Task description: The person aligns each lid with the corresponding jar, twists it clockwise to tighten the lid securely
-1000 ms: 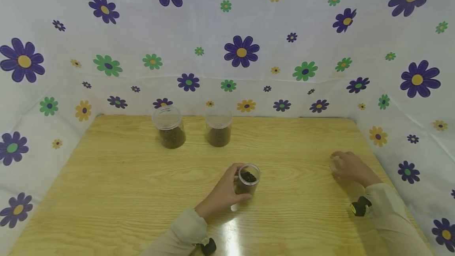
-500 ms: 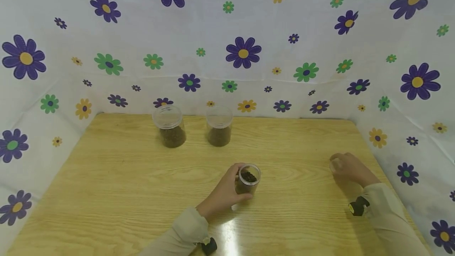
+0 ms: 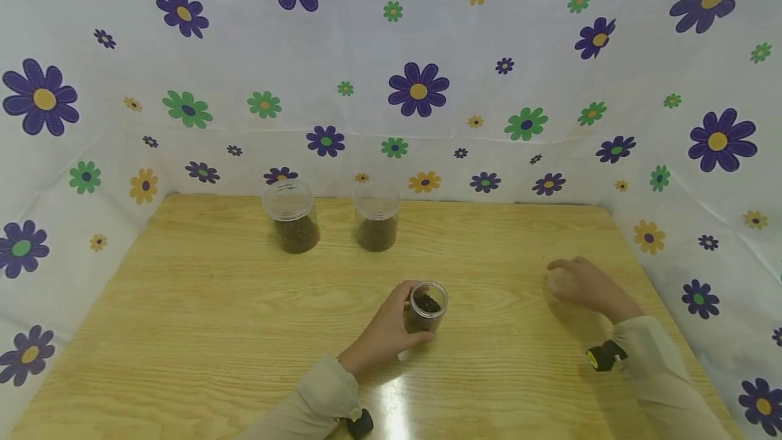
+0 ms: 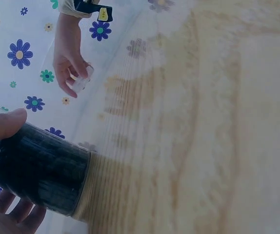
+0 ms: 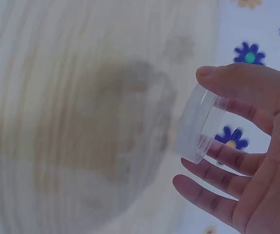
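Note:
My left hand grips a small clear jar that stands without a lid on the table, partly filled with dark granules. In the left wrist view the thumb and fingers wrap round the jar from both sides. Over the right part of the table, my right hand holds a clear plastic lid by its edge, thumb on one side and fingers on the other. The left wrist view also catches the lid in that hand, raised above the tabletop.
Two larger clear jars, the left one and the right one, stand with lids on at the back of the wooden table. Both hold dark contents. A white flowered cloth hangs behind and along the sides.
The right hand with the lid has moved a little left, toward the small jar, and lifted slightly. My left hand and the jar in it have stayed in place.

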Demonstrator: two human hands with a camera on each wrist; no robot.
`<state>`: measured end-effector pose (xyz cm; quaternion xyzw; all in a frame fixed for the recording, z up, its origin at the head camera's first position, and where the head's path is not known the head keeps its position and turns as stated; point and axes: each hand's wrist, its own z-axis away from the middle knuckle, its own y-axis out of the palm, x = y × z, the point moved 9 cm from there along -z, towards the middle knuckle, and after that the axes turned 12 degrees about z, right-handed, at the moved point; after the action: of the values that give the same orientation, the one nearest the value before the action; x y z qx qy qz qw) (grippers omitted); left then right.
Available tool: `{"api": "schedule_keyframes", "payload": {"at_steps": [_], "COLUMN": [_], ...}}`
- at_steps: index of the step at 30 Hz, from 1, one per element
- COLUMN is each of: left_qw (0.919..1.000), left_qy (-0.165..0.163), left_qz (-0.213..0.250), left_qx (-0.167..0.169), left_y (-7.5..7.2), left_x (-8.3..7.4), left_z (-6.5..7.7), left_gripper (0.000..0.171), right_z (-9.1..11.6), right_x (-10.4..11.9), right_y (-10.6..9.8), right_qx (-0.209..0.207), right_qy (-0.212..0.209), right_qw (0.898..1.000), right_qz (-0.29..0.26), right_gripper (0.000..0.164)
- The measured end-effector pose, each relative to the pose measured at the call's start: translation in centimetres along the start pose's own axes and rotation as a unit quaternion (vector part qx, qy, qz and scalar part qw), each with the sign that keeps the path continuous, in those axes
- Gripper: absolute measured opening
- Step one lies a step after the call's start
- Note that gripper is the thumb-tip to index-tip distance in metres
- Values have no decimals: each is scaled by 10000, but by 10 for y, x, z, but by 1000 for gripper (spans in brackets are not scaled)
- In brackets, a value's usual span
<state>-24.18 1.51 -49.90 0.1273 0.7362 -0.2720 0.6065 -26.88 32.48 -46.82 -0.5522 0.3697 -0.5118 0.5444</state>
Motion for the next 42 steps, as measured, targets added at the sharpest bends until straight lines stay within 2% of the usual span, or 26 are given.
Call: {"api": "schedule_keyframes", "payload": {"at_steps": [11,19,25,35,42], "left_qw": [9990,9985,9984,9963,9954], "left_qy": [200,337,313,391,509], "left_qz": [-290,-47,23,-83,-227], "left_qx": [-289,-440,-473,-764,-784], "left_y": [-4,-7,-8,-13,-16], "left_x": [-5,-7,-8,-9,-11], "left_z": [2,3,4,6,7], "left_gripper": [69,68,68,67,67], "right_z": [-4,-2,-4,-6,-7], "right_x": [42,74,98,114,128], "right_y": [-14,-27,-33,-29,-22], "right_qx": [-54,-403,-690,-647,-620], "right_qy": [-106,-458,-761,-815,-910], "right_qw": [9998,9980,9944,9928,9902], "right_qz": [-136,-157,-263,-592,-865], "right_gripper": [46,48,47,47,47]}}
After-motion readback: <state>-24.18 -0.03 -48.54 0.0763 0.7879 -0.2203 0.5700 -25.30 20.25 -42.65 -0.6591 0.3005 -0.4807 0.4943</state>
